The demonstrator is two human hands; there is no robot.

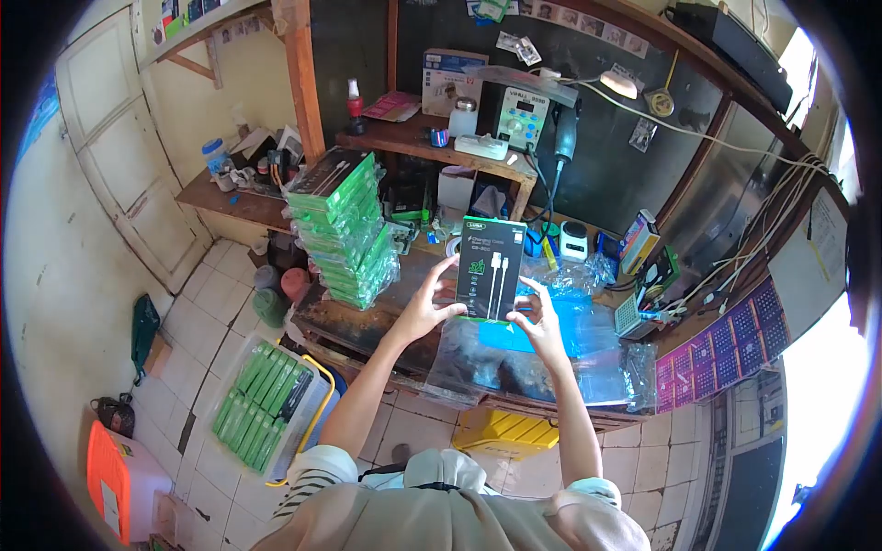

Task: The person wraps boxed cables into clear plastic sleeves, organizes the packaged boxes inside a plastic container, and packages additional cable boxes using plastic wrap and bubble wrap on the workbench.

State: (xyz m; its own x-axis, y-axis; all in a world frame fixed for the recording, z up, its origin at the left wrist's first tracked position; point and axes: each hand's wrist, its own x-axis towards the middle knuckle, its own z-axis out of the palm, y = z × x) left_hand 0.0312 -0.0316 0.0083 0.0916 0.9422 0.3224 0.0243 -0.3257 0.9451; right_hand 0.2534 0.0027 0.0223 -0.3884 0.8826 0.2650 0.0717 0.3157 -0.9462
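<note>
Upright in front of me is a black and green charging cable box (pixel 490 266), its front printed with a picture of a white cable. My left hand (pixel 432 301) grips its left edge, and my right hand (pixel 537 317) grips its lower right edge. Below the box, a clear plastic sheet (pixel 459 363) and a blue mat (pixel 510 338) lie on the workbench. To the left of my left hand rises a tall stack of similar green and black boxes (pixel 340 239), many in crinkled clear wrap.
On the floor at left stands a clear bin (pixel 220 459) with rows of green boxes. A yellow crate (pixel 505 432) sits under the bench. A soldering station (pixel 522 119) with a hot-air handle (pixel 566 138) occupies the back shelf. Cables (pixel 772 193) hang at right beside a basket (pixel 634 317).
</note>
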